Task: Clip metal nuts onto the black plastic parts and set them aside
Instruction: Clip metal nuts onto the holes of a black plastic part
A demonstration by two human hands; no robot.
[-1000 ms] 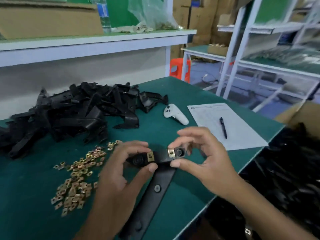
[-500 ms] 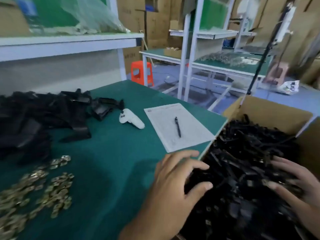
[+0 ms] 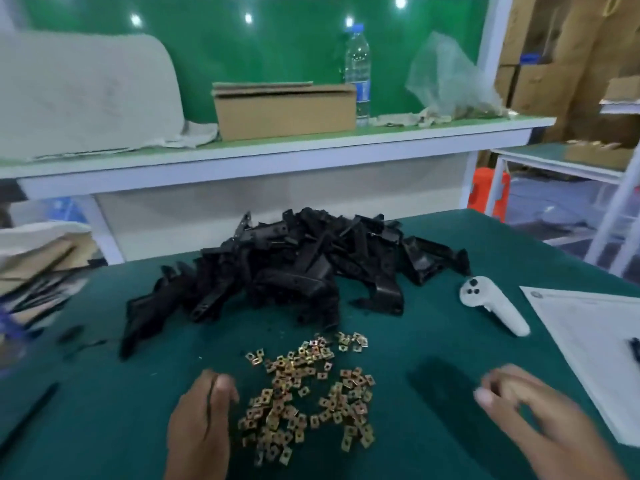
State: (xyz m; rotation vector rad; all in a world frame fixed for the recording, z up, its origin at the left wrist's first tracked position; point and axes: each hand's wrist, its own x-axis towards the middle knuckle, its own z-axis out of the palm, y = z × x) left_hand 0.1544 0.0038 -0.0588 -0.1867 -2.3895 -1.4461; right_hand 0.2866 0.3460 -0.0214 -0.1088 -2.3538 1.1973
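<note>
Scatter of metal nuts [image 3: 304, 393] lies on the green table [image 3: 104, 393], between both hands. Left hand [image 3: 201, 424] is just beside its left edge, fingers loosely extended, nothing held. Right hand [image 3: 533, 417] is farther off, blurred, fingers relaxed, empty. Pile of black plastic parts [image 3: 294, 268] sits beyond the nuts. The left hand is judged nearer for picking.

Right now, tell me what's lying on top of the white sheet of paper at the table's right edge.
On the white sheet of paper, only the end of a dark pen shows, at the picture's right edge. The frame cuts off the rest of the sheet, so anything further right cannot be seen.
</note>
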